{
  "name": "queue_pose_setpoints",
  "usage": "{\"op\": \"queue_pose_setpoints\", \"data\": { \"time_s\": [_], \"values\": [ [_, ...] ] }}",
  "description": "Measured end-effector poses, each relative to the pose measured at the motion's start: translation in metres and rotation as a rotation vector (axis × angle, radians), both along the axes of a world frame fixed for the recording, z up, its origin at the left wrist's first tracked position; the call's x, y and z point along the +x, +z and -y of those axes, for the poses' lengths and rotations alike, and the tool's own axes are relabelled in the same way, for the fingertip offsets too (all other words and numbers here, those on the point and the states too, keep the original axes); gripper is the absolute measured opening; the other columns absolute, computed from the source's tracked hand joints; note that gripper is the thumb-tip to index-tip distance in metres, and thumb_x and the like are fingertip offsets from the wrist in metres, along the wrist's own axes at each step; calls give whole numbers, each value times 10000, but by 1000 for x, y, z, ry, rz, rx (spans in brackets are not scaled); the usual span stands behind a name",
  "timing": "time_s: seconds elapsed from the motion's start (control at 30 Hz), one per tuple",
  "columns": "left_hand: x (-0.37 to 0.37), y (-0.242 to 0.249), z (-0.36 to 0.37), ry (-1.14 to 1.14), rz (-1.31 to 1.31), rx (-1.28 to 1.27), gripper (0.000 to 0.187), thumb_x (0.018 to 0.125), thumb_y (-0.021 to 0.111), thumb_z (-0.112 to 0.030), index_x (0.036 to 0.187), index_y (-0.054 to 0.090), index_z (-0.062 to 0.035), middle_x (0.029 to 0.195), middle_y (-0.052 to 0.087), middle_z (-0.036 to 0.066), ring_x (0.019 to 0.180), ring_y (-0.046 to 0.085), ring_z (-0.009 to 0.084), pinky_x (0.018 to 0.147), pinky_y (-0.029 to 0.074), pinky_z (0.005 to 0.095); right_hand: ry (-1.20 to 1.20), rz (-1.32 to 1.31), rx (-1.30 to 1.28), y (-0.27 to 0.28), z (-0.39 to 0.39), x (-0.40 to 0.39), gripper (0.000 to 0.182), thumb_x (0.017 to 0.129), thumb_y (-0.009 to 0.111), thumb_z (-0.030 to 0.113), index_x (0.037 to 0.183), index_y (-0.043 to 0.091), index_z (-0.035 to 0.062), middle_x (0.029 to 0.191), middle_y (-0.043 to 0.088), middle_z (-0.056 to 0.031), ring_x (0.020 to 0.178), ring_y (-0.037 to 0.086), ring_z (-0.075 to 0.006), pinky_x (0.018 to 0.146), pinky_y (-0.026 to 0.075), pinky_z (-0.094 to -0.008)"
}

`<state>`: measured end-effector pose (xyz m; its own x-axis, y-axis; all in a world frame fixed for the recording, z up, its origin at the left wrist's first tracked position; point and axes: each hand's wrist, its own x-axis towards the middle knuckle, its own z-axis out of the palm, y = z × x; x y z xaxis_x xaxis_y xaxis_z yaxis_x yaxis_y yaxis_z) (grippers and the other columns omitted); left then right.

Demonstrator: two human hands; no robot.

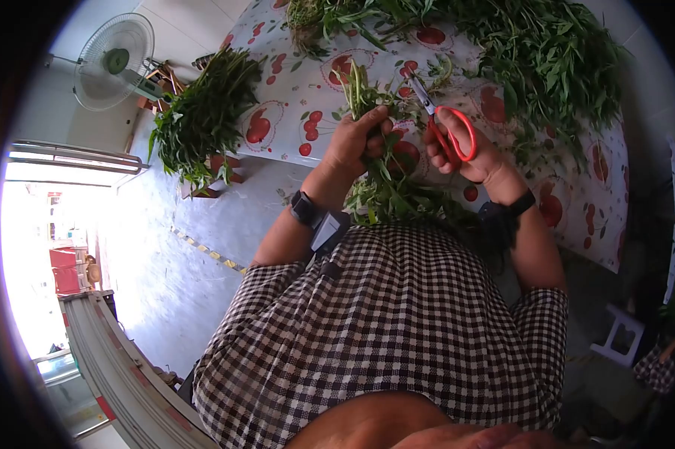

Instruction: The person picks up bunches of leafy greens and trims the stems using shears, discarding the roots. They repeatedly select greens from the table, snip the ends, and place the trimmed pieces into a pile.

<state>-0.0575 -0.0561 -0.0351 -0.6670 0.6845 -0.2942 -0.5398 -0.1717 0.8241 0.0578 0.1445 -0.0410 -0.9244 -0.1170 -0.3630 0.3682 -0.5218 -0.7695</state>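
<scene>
My left hand (358,139) is closed around a bunch of leafy green stems (358,88). The pale stem ends point up and away from me, while the leaves (397,196) hang down toward my lap. In my right hand (468,150) is a pair of scissors (465,139) with red handles, my fingers through the loops. Its metal blades point up and to the left, close beside the bunch but apart from it. Bits of cut greens (441,71) lie on the table near the blade tips.
A fruit-patterned cloth covers the table (292,112). A large heap of greens (551,63) lies at the back right, and another bundle (210,108) hangs over the left edge. A fan (115,60) stands at the far left; a pale plastic stool (620,335) is at lower right.
</scene>
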Motion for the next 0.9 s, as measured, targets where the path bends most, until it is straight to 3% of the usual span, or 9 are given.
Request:
{"op": "queue_pose_setpoints", "data": {
  "time_s": [0.17,0.27,0.37,0.4,0.57,0.63,0.7,0.8,0.9],
  "values": [
    [-1,1,3,-11,3,-60,243,936,564,-265,777,571,-80,589,501,-27,419,362,55,378,262,215,-45,-36,26,4,3,-1,409,904,594,460,842,559,57,639,532,-8,505,521,-96,388,365,-208],
    [-2,2,10,17,7,-108,257,953,524,-315,805,555,-107,619,499,-26,431,358,50,380,259,201,-99,-98,-66,-11,-10,-6,357,916,593,417,861,559,66,650,538,-7,519,528,-93,390,365,-201],
    [-5,7,23,64,109,56,199,954,523,-303,859,527,-128,690,520,-20,452,353,45,383,261,188,-142,-219,-67,-1,-20,2,317,915,606,376,874,563,64,673,548,-12,531,532,-92,398,364,-195],
    [-9,1,35,27,84,122,181,959,526,-317,892,502,-150,736,521,-25,467,347,42,383,260,182,-168,-248,20,8,-23,9,299,913,611,355,885,566,60,687,558,-16,538,535,-89,409,373,-193],
    [-19,3,95,131,120,269,228,963,524,-364,866,510,-158,667,449,-42,461,330,41,375,290,182,-232,-291,518,26,-42,54,208,896,633,229,952,583,35,770,608,-40,586,555,-73,467,422,-197],
    [-20,10,121,257,103,203,231,975,503,-345,854,528,-150,597,399,-56,473,339,54,387,301,186,-187,-220,722,27,-44,70,164,877,637,143,981,584,27,833,631,-34,637,579,-79,527,460,-197],
    [-24,3,146,227,73,338,220,989,477,-313,897,550,-127,567,379,-54,524,386,76,445,340,199,-145,-104,899,26,-39,81,135,876,625,97,986,582,29,860,638,-25,679,603,-92,559,482,-212],
    [-14,5,164,408,-7,216,214,998,457,-269,946,565,-92,548,363,-51,574,414,95,510,365,213,-216,-257,942,10,-22,89,149,856,624,22,999,580,26,863,646,-41,756,634,-118,643,517,-247],
    [-7,0,166,307,3,218,207,998,457,-239,1002,562,-60,544,355,-52,586,414,102,546,365,215,-273,-493,1386,17,-2,85,210,828,625,-38,1024,573,17,877,650,-83,802,646,-131,689,530,-282]
  ]
}}
